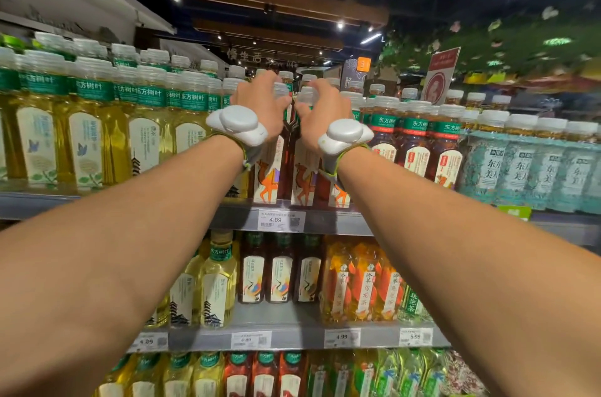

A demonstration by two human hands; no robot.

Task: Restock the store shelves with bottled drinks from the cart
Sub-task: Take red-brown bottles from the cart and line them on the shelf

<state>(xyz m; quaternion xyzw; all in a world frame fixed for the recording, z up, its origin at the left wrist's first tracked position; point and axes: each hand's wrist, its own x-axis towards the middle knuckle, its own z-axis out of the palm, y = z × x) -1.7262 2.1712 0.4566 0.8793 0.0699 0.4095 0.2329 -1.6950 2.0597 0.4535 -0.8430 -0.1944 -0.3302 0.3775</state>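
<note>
1. Dark tea, white caps, orange camel labels: left camel bottle (270,175) and right camel bottle (304,179), upright at the top shelf (338,224) front.
2. Left hand (260,97) clasping the left cap, right hand (320,113) clasping the right cap, fingers curled.
3. Yellow tea bottles (87,136) packed leftward, red tea bottles (416,149) rightward.

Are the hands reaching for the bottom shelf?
No, the left hand and right hand grip camel bottles on the top shelf.
</note>
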